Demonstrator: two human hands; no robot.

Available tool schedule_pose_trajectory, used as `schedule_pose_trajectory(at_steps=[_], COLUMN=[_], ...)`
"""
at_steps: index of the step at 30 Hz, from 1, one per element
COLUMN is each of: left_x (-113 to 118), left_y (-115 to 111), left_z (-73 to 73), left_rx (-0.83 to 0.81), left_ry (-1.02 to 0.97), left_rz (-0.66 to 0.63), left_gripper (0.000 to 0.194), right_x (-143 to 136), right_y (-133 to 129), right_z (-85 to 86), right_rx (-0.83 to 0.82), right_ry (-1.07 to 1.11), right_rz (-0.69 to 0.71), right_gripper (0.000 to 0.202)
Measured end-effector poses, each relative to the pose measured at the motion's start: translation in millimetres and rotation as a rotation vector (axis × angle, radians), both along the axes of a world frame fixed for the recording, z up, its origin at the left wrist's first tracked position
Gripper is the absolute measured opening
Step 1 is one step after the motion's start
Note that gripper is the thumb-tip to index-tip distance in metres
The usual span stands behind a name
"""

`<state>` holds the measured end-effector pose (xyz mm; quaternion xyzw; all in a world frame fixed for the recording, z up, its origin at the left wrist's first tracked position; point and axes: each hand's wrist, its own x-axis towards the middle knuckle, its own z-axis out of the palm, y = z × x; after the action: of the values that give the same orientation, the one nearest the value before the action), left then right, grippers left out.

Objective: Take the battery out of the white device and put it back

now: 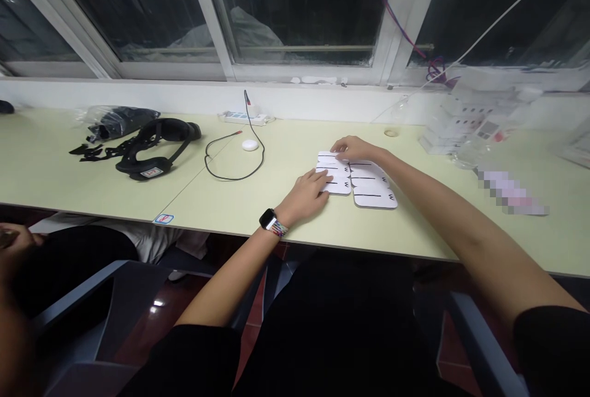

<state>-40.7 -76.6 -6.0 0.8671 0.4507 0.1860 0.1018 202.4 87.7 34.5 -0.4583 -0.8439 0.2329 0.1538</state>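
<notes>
White cards with rounded corners, black lines and small black letter marks lie on the pale green table in two adjoining columns. On the left edge of the left column [341,188] rests my left hand [310,195], palm down with its fingers spread; a watch with a patterned band is on that wrist. My right hand [354,148] is at the top of the same column, its fingers bent down onto the uppermost card. Whether those fingers pinch the card cannot be made out. The right column [375,199] sits below my right forearm, untouched by my fingers.
On the table [230,206] are a black headset [145,166], a black cable [230,177], a white round case [249,145], a power strip [244,117], a tape ring [391,133] and stacked white boxes [454,123]. Another person's hand [18,240] shows at the left edge.
</notes>
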Motion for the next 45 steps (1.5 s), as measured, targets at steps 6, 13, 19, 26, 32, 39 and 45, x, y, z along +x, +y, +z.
schedule_pose_trajectory(at_steps=[6, 13, 19, 26, 32, 39, 45], left_x=[-1, -2, -4, -4, -4, -16, -26], left_y=[-4, -9, -9, -11, -13, -31, -57], left_z=[-0.1, 6.3, 8.6, 8.5, 16.9, 26.3, 25.6], left_rx=[0.115, 0.129, 0.091, 0.085, 0.095, 0.041, -0.092], left_ry=[-0.071, -0.093, -0.105, -0.108, -0.132, -0.161, -0.366], left_rz=[-0.017, -0.07, -0.107, -0.109, -0.204, -0.318, -0.347], left_gripper=[0.044, 0.029, 0.028, 0.029, 0.025, 0.019, 0.016], right_x=[0, 2, 3, 1, 9, 23, 20], right_y=[-14, -22, -25, -34, -86, -203, -240], right_z=[8.0, 9.2, 10.6, 10.1, -6.1, -27.2, -42.4], right_rx=[-0.038, -0.099, -0.138, -0.099, 0.307, 0.526, 0.598], right_ry=[0.003, 0.033, 0.058, 0.087, 0.262, 0.133, 0.172], right_rz=[0.031, 0.097, 0.113, 0.073, -0.038, 0.326, 0.279], right_gripper=[0.039, 0.035, 0.037, 0.034, 0.021, 0.017, 0.024])
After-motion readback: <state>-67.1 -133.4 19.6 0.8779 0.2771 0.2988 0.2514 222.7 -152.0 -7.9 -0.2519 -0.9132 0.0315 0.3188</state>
